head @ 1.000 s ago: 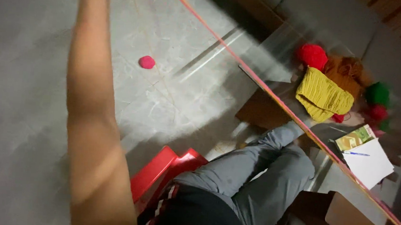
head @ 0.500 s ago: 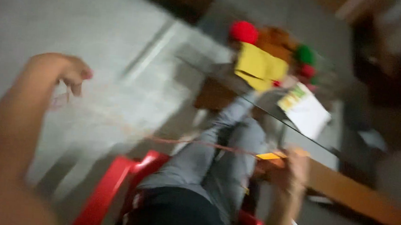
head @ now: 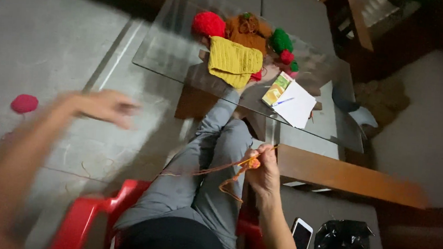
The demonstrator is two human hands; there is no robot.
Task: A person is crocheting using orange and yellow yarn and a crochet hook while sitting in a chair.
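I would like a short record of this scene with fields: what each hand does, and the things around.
right hand: pinches orange yarn that runs across the lap
left hand: blurred, out to the side over the floor; grip not readable
floor: red yarn ball
glass table: yellow knitted piece, white paper
seat: red chair
beside the chair: phone, black bag

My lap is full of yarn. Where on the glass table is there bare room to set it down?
The glass table is bare at its left end, left of the yellow knit piece and red yarn ball. The middle is crowded with yarn balls, and white paper covers the near right.
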